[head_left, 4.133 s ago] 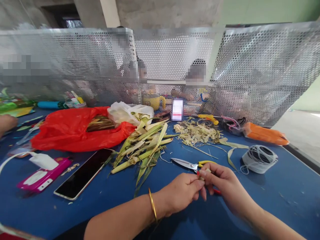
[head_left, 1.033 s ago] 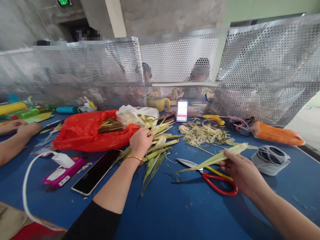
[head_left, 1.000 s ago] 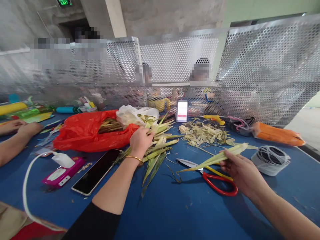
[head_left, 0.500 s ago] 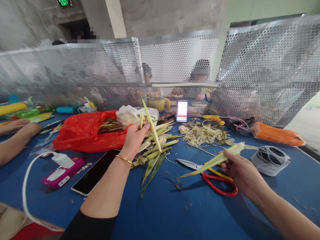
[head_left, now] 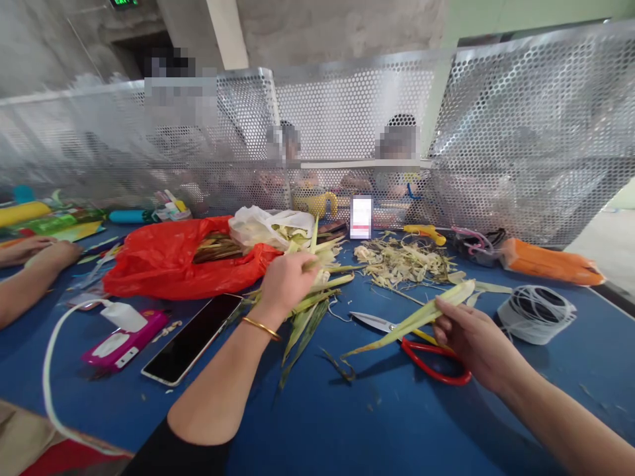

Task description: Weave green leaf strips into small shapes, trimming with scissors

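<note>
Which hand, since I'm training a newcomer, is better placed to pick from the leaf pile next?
Probably the left hand: it is right at the leaf pile, while the right hand is farther off, holding a long pale leaf above the scissors.

You're in what looks like a shared craft workshop: pale-green husk leaves (head_left: 342, 280) and steel scissors with red and yellow handles (head_left: 381, 323) lie mid-frame on your blue tabletop (head_left: 317, 423), silver perforated metal screens (head_left: 536, 119) divide you from people (head_left: 397, 143) beyond, and a bare grey concrete wall (head_left: 337, 33) spans the top.
</note>
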{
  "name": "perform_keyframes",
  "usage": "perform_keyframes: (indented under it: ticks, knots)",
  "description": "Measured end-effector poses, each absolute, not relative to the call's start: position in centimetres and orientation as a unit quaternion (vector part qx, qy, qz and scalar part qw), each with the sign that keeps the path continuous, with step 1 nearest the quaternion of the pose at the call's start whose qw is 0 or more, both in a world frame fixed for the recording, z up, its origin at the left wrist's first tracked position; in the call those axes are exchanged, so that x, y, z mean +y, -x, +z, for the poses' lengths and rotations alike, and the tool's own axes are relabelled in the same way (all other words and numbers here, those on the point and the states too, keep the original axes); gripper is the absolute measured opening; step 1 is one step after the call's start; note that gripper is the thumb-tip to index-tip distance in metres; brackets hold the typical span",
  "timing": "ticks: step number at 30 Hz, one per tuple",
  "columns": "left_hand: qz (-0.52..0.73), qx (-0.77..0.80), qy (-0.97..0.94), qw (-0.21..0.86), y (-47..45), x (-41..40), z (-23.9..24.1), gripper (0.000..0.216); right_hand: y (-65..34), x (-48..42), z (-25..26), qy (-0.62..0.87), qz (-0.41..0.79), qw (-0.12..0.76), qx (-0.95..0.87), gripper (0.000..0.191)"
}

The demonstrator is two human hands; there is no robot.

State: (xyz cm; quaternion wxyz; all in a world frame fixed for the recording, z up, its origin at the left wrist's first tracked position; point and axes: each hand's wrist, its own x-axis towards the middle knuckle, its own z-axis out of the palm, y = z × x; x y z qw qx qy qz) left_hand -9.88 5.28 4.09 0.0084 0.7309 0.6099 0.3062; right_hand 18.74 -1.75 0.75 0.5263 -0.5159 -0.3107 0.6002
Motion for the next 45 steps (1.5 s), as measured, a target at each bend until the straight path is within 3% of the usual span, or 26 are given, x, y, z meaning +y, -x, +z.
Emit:
perform_keyframes:
  ticks: [4, 10, 14, 17, 21, 26, 29, 32, 36, 45]
  knots:
    - [0.197, 0.466, -0.852, 0.134, 6.6, 2.8, 3.6, 0.038, -18.6, -1.9, 0.4, 0.5, 0.626, 0.51, -0.315, 0.037]
    - [0.122, 0.409, -0.894, 0.135, 4.6, 1.4, 2.4, 0.021, -18.3, -2.3, -0.3, 0.459, 0.654, 0.494, -0.343, 0.027]
    - [0.16, 0.44, -0.879, 0.091, 5.5, 1.8, 3.2, 0.015, -18.2, -2.3, -0.2, 0.465, 0.633, 0.491, -0.377, 0.029]
    - [0.197, 0.532, -0.824, -0.008, 7.5, 2.6, 4.6, 0.016, -18.2, -2.3, -0.1, 0.521, 0.552, 0.447, -0.474, 0.04]
    - [0.17, 0.649, -0.728, -0.142, 10.5, 4.5, 5.2, 0.022, -17.8, -2.9, -0.3, 0.537, 0.349, 0.293, -0.71, 0.024]
    - [0.118, 0.698, -0.696, -0.119, 11.2, 6.0, 3.8, 0.026, -17.2, -4.2, 0.0, 0.413, 0.184, 0.148, -0.879, 0.017]
    - [0.158, 0.695, -0.695, -0.094, 10.0, 5.5, 3.6, 0.034, -17.7, -3.8, 0.2, 0.415, 0.153, 0.169, -0.881, 0.018]
    - [0.147, 0.673, -0.721, -0.069, 8.4, 4.2, 3.9, 0.033, -19.6, -2.1, -0.1, 0.542, 0.099, 0.205, -0.809, 0.017]
    - [0.108, 0.625, -0.773, -0.008, 6.4, 2.3, 3.8, 0.035, -22.8, 0.3, -0.9, 0.689, 0.006, 0.13, -0.713, 0.018]
    - [0.074, 0.545, -0.831, 0.077, 3.9, -0.1, 2.1, 0.03, -23.1, 0.8, -1.6, 0.701, -0.012, 0.101, -0.706, 0.021]
